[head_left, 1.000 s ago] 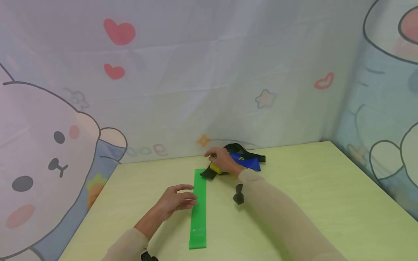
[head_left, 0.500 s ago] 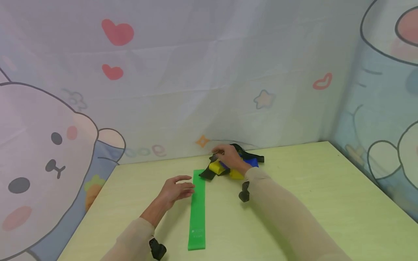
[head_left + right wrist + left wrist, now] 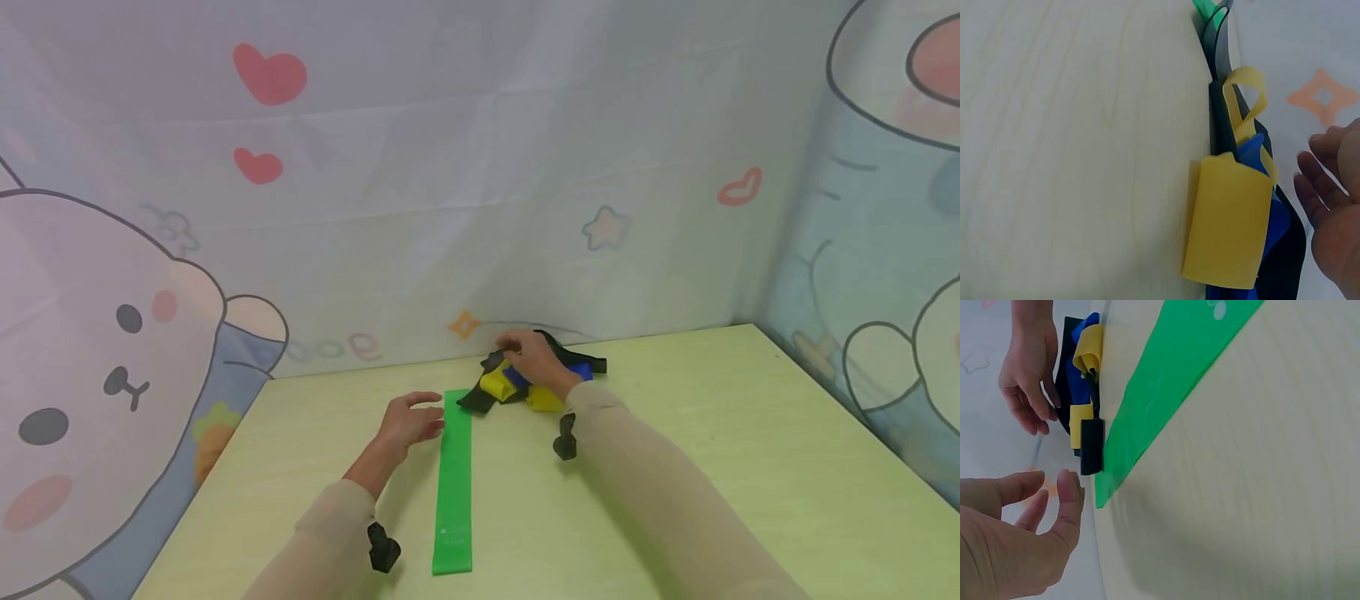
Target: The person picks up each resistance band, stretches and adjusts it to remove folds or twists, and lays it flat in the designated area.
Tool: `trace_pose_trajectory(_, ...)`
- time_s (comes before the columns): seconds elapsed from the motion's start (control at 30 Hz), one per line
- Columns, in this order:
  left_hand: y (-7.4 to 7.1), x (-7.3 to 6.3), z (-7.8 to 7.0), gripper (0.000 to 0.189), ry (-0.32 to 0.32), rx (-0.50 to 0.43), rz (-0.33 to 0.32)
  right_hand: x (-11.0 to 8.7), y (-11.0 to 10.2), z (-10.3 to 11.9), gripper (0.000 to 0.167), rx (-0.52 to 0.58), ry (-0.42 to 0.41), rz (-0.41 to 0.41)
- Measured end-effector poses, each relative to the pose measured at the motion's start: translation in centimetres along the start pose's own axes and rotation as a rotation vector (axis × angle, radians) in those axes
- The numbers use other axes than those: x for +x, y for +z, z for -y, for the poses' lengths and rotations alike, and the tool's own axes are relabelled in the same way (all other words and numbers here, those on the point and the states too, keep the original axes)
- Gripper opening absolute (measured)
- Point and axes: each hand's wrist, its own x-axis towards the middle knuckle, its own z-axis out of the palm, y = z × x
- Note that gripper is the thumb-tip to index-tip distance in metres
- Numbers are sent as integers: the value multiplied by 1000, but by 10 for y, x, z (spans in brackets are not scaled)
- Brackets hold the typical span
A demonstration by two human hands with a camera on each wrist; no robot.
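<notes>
A green resistance band [image 3: 453,492] lies flat and lengthwise on the table. Beyond its far end is a heap of loop bands: yellow [image 3: 1229,222], blue [image 3: 583,370] and black [image 3: 477,400], tangled together. My right hand [image 3: 531,357] hovers over this heap and covers part of it. Both wrist views show its fingers relaxed, with nothing between them. To the left of the green band, my left hand [image 3: 408,423] is held above the table near the band's far half. Its fingers are loosely bent and apart, holding nothing [image 3: 1022,537].
A pale wood-grain table [image 3: 712,467] spreads out on both sides of the bands. Directly behind it hangs a cloth backdrop [image 3: 420,208] with cartoon prints, and more printed cloth stands at the left and right. Small black devices [image 3: 384,547] sit at both wrists.
My right hand has shifted slightly right over the heap, uncovering more of the yellow and black bands. My left hand has moved a little farther forward. The green band stays in place.
</notes>
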Motion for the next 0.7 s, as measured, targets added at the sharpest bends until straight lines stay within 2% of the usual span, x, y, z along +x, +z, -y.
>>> trace_pose_trajectory(0.4,21,10,-2,36,-32,56,15,11,0,-3,29,-108,7,76)
trace_pose_trajectory(0.57,25,16,-1,37,-49,57,9,12,0,-1,29,-124,32,95)
trace_pose_trajectory(0.7,26,20,2,38,-65,56,4,11,1,1,31,-124,52,147)
